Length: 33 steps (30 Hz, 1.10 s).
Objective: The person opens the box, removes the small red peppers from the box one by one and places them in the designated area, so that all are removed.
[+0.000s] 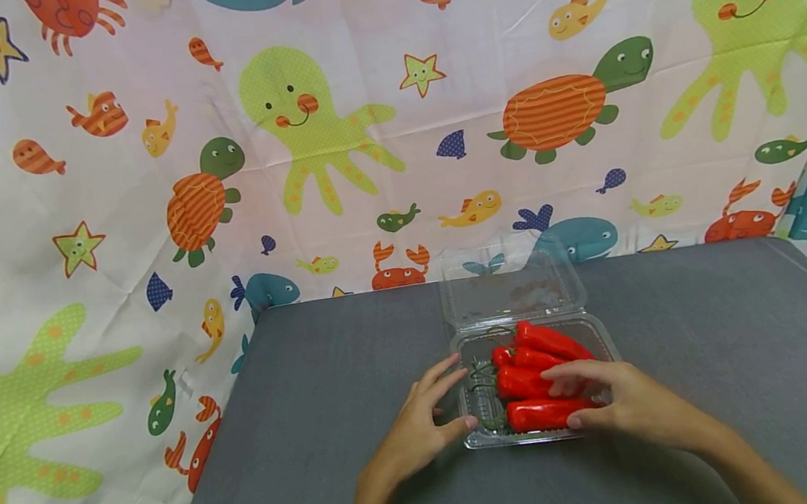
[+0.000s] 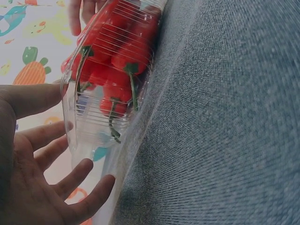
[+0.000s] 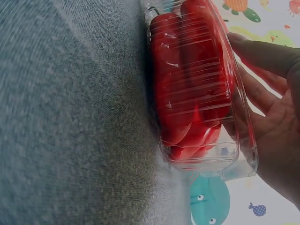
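Observation:
A clear plastic clamshell container (image 1: 547, 436) sits on the grey table (image 1: 313, 381), its lid (image 1: 510, 293) standing open at the back. Several red peppers (image 1: 543, 341) with green stems fill the tray. My left hand (image 1: 462, 392) lies at the tray's left side, fingers relaxed and spread, thumb touching the front left corner. My right hand (image 1: 560, 397) rests on top of the front peppers, fingers fairly straight, thumb at the front rim. The left wrist view shows the peppers (image 2: 112, 51) through the ribbed wall (image 2: 70, 122) beside my spread left hand (image 2: 79, 140). The right wrist view shows the peppers (image 3: 187, 70) beside my right hand (image 3: 248, 70).
A curtain printed with sea animals (image 1: 296, 114) hangs behind and to the left of the table. Grey table surface (image 3: 70, 117) stretches on both sides of the container, and the table's left edge (image 1: 223, 442) runs diagonally toward me.

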Each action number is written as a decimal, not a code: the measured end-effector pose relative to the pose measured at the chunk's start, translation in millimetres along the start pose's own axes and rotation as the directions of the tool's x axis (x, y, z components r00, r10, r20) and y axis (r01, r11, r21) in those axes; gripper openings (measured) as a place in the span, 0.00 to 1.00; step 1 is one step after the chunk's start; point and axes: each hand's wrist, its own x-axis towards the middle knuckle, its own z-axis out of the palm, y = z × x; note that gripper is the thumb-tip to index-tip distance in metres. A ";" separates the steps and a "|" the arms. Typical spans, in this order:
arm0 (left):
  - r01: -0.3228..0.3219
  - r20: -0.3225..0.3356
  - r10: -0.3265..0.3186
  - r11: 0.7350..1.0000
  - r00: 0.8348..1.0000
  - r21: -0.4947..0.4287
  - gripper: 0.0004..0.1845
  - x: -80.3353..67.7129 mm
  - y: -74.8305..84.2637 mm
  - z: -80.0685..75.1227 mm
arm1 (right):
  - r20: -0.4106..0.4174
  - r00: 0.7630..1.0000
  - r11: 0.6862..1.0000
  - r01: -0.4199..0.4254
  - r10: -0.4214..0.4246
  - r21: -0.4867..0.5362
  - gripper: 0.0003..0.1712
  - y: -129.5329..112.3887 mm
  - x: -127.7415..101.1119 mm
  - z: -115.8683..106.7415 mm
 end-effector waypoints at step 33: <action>-0.013 -0.006 0.013 1.000 1.000 0.001 0.37 -0.6 -1.3 -0.7 | 0.016 0.997 0.997 -0.076 0.077 -0.026 0.19 -1.1 1.4 -1.3</action>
